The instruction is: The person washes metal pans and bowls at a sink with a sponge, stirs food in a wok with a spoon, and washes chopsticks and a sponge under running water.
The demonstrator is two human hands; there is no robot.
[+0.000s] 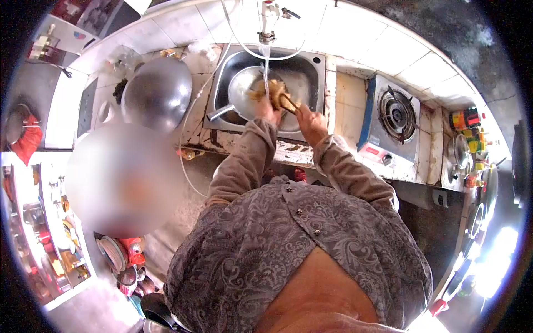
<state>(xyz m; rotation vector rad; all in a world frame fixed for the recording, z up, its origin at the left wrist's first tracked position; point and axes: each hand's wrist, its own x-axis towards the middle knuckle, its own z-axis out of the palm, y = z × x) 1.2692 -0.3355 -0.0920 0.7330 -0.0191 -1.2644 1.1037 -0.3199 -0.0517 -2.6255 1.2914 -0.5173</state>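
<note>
Both my hands are over the metal sink [321,94], under a stream of running water [265,61]. My left hand [268,112] is closed on a yellow-brown, ragged clump [276,90], wet and partly blurred; its exact kind is unclear. In my right hand [313,124] is a dark brown stick [288,103], slanting up to the left against the clump. I cannot make out whether the two are joined. Below them in the basin lies a metal pan [239,89], its handle [220,112] pointing to the lower left over the rim.
A white tap [269,16] with a pale hose rises behind the sink. On the left a large wok [158,94] leans on the tiled counter. To the right stands a gas stove [397,114], with bottles [472,136] and a lidded pot [458,150] farther over.
</note>
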